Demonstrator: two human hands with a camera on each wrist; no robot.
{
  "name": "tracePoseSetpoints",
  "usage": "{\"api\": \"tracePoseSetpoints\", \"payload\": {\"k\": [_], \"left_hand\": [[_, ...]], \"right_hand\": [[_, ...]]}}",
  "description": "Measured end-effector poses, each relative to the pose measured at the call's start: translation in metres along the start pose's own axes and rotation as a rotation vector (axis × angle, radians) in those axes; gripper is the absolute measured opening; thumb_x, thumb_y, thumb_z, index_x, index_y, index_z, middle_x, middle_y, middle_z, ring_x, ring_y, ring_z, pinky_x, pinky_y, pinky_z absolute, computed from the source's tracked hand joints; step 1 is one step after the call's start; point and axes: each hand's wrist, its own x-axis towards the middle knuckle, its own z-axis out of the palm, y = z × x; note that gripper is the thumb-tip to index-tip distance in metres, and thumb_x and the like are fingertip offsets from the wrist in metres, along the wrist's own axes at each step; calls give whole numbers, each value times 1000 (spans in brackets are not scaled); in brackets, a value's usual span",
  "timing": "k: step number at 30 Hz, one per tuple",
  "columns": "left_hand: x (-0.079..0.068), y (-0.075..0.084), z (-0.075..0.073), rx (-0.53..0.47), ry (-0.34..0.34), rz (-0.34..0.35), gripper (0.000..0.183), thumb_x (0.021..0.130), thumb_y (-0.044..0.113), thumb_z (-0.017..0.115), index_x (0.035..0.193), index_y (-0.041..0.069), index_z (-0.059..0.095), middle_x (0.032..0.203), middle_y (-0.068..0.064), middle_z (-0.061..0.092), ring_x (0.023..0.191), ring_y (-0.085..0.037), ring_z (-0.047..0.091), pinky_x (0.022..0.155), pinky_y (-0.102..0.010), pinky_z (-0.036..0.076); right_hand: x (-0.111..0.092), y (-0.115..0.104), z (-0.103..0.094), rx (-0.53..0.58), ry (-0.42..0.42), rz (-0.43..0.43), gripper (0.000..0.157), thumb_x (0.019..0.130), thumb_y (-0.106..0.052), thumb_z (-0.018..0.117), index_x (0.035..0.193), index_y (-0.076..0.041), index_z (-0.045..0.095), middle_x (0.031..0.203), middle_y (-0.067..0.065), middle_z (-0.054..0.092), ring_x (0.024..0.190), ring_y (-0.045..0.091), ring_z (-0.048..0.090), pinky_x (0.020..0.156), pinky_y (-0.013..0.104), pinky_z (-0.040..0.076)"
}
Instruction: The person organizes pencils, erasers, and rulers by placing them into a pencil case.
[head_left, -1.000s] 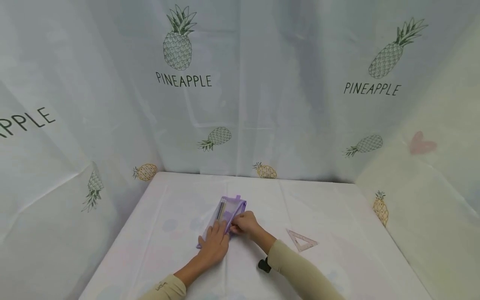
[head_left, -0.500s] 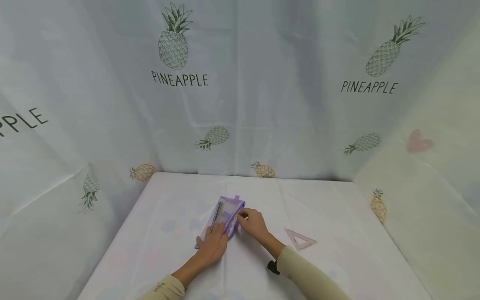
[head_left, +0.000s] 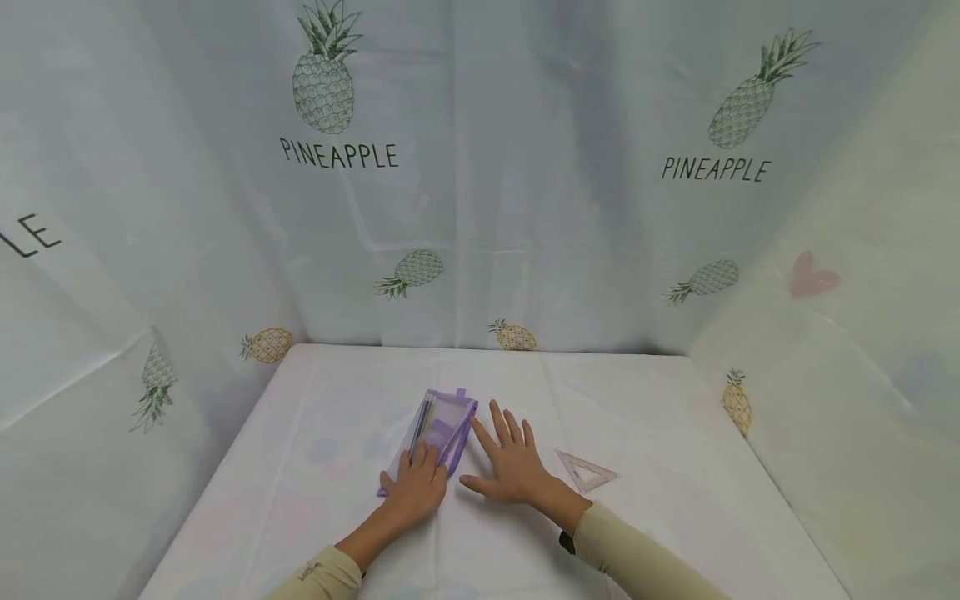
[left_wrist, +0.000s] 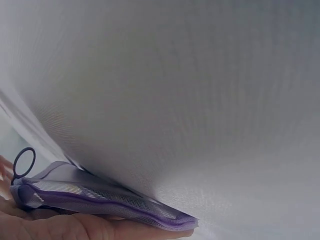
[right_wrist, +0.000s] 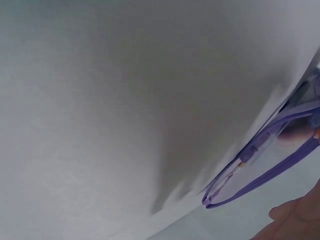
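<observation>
A see-through pencil pouch with purple trim lies slanted on the white table. Several slim pencils or pens show along its left side. My left hand rests on the pouch's near half, fingers extended over it. In the left wrist view, the purple-edged pouch lies against this hand, and a dark ring stands up at one end. To the right of the pouch, my right hand has its fingers spread and holds nothing. The right wrist view shows two purple edges of the pouch standing apart.
A pale pink set square lies on the table right of my right hand. Pineapple-printed sheets hang behind and at both sides. A small black object sits by the right sleeve.
My right hand had curled fingers at the pouch's right edge; it has drawn back right and spread its fingers. The left hand stays on the pouch. The head view has shifted slightly.
</observation>
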Motion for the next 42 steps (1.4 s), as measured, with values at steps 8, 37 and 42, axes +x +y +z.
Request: {"api": "tracePoseSetpoints", "payload": {"k": [8,37,42], "left_hand": [[1,-5,0,23,4,-15,54,104,32,34,149,4,40,160,-22,28,146,-52,20,101,-85,6],[3,-3,0,-14,-18,-18,56,104,33,34,151,2,37,161,-22,24,147,-51,16,104,-83,4],[4,-3,2,-22,-22,-15,56,104,33,34,150,2,38,161,-22,25,147,-51,16,103,-84,3]], "right_hand": [[-6,6,1,29,-20,35,94,87,-72,50,159,-20,20,166,22,4,149,47,17,113,70,18],[-79,113,-29,147,-18,378,100,74,-64,75,148,-8,36,143,25,41,126,48,45,99,68,36],[-87,121,-35,169,-25,463,91,72,-60,79,136,-5,45,125,23,52,107,39,53,86,59,44]]}}
